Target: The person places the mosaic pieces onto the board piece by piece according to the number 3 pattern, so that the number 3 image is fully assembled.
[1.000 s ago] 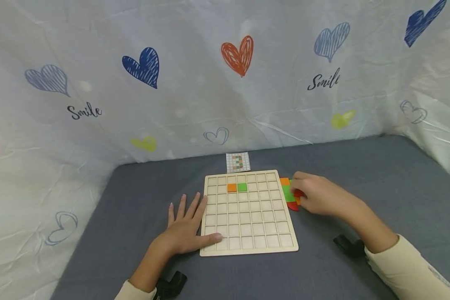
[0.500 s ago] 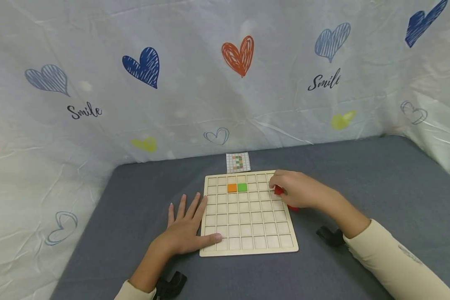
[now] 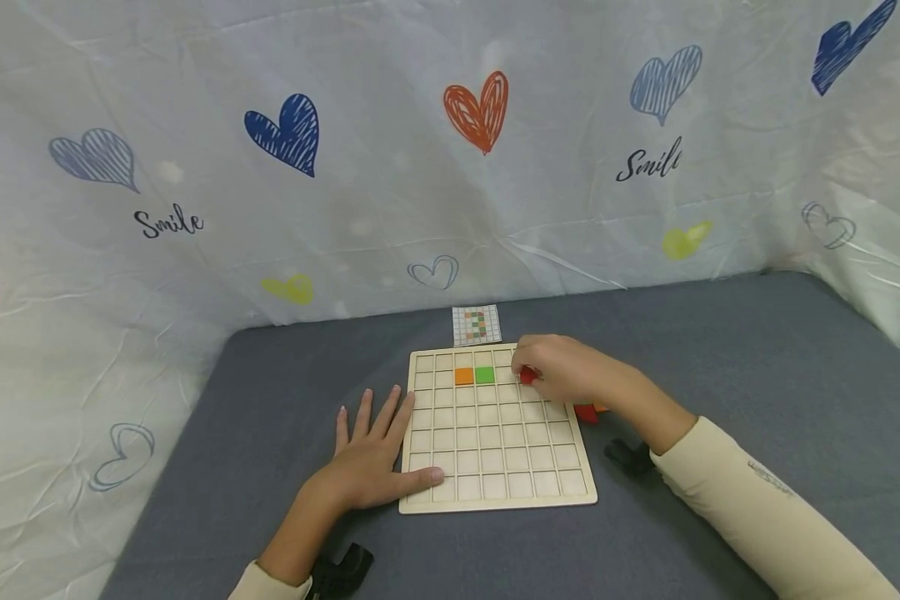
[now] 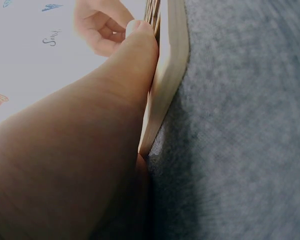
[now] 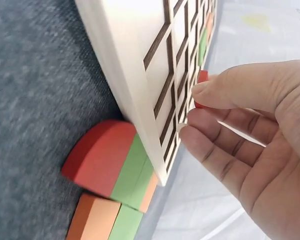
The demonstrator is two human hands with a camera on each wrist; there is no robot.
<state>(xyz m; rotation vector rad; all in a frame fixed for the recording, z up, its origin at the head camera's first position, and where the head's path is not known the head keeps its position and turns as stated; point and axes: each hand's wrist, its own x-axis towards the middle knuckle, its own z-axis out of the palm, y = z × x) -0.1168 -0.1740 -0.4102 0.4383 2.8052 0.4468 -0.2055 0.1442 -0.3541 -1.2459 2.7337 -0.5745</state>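
Note:
Between my right hand's [image 3: 570,371] thumb and fingers is a small red piece [image 5: 203,76], held over the upper right squares of a wooden grid board [image 3: 491,437]. Its full outline is hidden by the fingers. An orange tile [image 3: 463,377] and a green tile [image 3: 484,375] sit side by side in the board's second row. My left hand [image 3: 371,467] lies with fingers spread along the board's left edge, its thumb resting on the lower left corner. In the left wrist view the thumb [image 4: 132,55] presses on the board's rim.
Beside the board's right edge lie loose pieces: a red quarter-round [image 5: 100,157], green ones [image 5: 135,170] and an orange one [image 5: 92,215]. A small card [image 3: 476,325] printed with a coloured grid lies behind the board. A white curtain with hearts [image 3: 360,225] hangs beyond the table.
My right hand has moved left from the loose pieces to over the board, carrying the red piece. My left hand and the two placed tiles have stayed put.

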